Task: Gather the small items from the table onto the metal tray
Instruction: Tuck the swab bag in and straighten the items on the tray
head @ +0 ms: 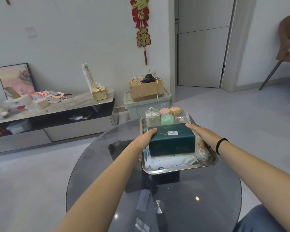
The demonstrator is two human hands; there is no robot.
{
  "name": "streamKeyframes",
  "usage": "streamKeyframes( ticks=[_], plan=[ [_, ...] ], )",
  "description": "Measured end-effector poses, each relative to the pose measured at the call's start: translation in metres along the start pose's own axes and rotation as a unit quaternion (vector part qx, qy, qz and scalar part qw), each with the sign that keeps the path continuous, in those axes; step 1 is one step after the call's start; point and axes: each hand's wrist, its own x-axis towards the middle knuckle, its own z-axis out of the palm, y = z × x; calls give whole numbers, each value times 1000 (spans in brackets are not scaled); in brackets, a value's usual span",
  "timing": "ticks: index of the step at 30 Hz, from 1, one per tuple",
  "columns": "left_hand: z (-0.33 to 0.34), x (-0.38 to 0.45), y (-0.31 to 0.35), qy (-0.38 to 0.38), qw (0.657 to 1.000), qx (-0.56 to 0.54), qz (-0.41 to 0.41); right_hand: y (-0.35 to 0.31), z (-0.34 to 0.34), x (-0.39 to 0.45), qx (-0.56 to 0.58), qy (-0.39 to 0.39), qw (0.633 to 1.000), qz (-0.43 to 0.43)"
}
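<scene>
A metal tray (177,169) sits on the round smoked-glass table (182,201). A dark green tissue box (172,141) lies on a white baby-wipes pack (171,162) in the tray's near half. My left hand (145,138) grips the box's left end and my right hand (202,133) presses its right end. Along the tray's far side stand clear jars (151,118), a mint-green container (167,119), a pink one (165,111) and a yellow one (174,109). A speckled clear bag (202,150) lies to the right of the box.
A low TV cabinet (49,113) cluttered with boxes, cups and papers runs along the left wall. A pale green storage bin (146,104) with a cardboard box on top stands beyond the table. A chair (286,52) is at the far right.
</scene>
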Motion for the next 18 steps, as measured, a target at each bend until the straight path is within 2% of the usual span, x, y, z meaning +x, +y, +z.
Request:
streamKeyframes(
  ticks=[4, 10, 14, 16, 18],
  plan=[
    [5, 3, 4, -1, 1000, 4, 1, 1, -5, 3, 1, -15, 1000, -5],
    [6, -6, 5, -21, 999, -23, -12, -2, -8, 2, -23, 3, 999, -32],
    [0, -5, 7, -29, 999, -11, 30, -13, -8, 11, -2, 85, 991, -105],
    [-6, 4, 17, 4, 998, 0, 67, -22, -3, 21, 17, 141, 982, -128],
    [-12, 27, 32, 58, 988, 41, 138, -36, 3, 39, 4, 158, 974, -160]
  ],
)
